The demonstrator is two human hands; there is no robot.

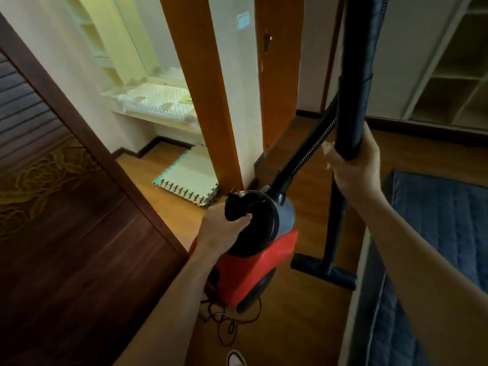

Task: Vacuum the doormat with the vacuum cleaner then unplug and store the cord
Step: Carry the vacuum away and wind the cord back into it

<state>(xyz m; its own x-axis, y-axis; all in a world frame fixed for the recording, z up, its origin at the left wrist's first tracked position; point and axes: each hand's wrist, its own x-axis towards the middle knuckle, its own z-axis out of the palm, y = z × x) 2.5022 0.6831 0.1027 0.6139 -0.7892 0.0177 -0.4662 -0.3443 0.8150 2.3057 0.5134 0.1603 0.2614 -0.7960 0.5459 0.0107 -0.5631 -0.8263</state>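
A red and black vacuum cleaner (253,257) hangs tilted just above the wooden floor, and my left hand (221,228) is shut on its black carry handle. My right hand (353,167) grips the black wand (356,101), which stands upright. A ribbed hose (306,149) runs from the body up to the wand. The floor nozzle (323,270) rests on the wood beside a blue quilted mat (435,247). The dark cord (229,326) lies in loose loops under the vacuum body. A plug and a socket are not visible.
A dark wooden door (66,220) stands close on my left. An orange door frame (208,101) and a wall end are ahead, with foam tiles (190,178) on the floor behind. Open shelves (454,75) line the far right. My shoe (236,359) shows at the bottom.
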